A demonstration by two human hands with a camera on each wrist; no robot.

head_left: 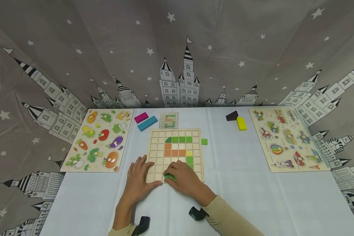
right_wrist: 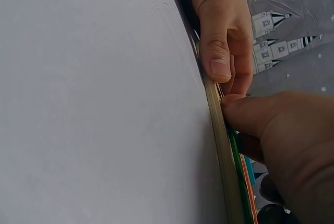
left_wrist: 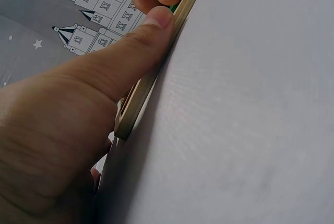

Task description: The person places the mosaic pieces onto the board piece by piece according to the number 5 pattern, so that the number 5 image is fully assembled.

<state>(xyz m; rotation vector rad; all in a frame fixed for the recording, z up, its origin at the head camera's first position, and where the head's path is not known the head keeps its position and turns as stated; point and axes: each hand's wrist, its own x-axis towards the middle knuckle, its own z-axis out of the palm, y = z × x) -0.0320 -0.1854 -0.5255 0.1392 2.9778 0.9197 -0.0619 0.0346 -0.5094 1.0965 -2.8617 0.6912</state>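
A wooden grid board (head_left: 159, 143) lies on the table in the head view, with green, orange and yellow pieces set in its squares. My left hand (head_left: 138, 178) rests at the board's left side, fingers extended and thumb along the front edge. At the front row, my right hand (head_left: 183, 177) pinches a green piece (head_left: 169, 177) with a rounded corner, partly hidden under the fingers. Its thumb (right_wrist: 242, 106) is low at the board's edge in the right wrist view. One loose green square (head_left: 204, 141) sits just off the board's right edge.
Behind the board lies a small pattern card (head_left: 169, 120). Magenta (head_left: 141, 117) and blue (head_left: 147, 123) blocks are left of it; black (head_left: 232, 115) and yellow (head_left: 241, 124) blocks stand right. A vegetable puzzle (head_left: 88, 147) and a toy puzzle (head_left: 283, 141) flank the table.
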